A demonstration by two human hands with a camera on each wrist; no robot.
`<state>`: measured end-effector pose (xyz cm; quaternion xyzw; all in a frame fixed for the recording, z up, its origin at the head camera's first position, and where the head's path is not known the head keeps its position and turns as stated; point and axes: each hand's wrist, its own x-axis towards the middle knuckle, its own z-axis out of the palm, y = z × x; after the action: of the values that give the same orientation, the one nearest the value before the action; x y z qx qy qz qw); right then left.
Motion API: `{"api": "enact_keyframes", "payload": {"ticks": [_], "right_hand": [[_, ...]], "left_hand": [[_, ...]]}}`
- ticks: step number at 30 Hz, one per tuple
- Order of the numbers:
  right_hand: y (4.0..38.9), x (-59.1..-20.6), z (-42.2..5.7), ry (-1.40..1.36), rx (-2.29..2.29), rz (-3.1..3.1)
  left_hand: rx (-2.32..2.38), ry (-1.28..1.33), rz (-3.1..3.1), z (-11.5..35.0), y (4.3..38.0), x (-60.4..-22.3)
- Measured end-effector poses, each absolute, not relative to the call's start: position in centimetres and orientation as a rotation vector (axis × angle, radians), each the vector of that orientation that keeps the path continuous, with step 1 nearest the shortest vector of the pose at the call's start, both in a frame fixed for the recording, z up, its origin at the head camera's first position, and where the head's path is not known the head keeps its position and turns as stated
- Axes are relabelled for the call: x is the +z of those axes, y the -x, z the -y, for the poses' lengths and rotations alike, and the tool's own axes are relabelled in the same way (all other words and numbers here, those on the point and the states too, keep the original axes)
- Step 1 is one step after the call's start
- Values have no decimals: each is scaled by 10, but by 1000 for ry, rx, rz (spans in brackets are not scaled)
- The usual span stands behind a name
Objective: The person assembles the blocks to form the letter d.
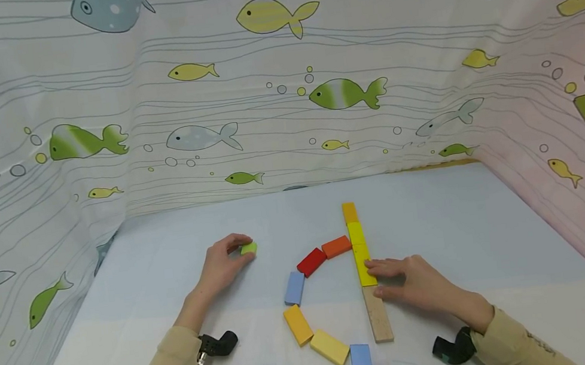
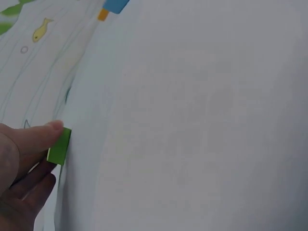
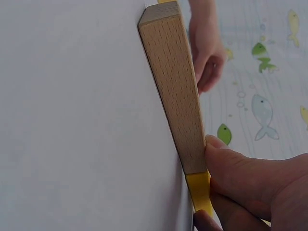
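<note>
My left hand [image 1: 225, 261] pinches a small green block [image 1: 249, 248] between thumb and fingers, left of the laid-out blocks. In the left wrist view the green block [image 2: 59, 146] shows its side between the fingertips. My right hand [image 1: 414, 280] rests against the straight row, its fingers fairly extended. Its fingertips touch a yellow block [image 1: 365, 270], while the thumb lies at the side of the plain wooden block [image 1: 378, 317]. Those two blocks meet end to end, as the right wrist view shows with the wooden block [image 3: 175, 91] above the yellow block [image 3: 198, 190].
Another yellow block [image 1: 356, 233] and an orange block [image 1: 349, 212] extend the row away from me. A curve bends leftward from it: orange-red block [image 1: 336, 247], red block [image 1: 312, 262], blue block [image 1: 295, 287], yellow-orange blocks [image 1: 298, 325], and a small blue block [image 1: 360, 356]. Fish-print cloth [image 1: 283, 99] surrounds the white table [image 1: 437, 214].
</note>
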<state>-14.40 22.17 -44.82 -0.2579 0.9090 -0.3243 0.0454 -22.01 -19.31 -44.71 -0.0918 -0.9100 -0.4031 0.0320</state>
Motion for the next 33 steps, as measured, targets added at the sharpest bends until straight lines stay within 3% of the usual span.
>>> {"api": "enact_keyframes", "payload": {"ticks": [33], "right_hand": [[144, -450, -223, 794, -1001, -2773]], "left_hand": [[-1028, 181, 2952, 178, 186, -426]]}}
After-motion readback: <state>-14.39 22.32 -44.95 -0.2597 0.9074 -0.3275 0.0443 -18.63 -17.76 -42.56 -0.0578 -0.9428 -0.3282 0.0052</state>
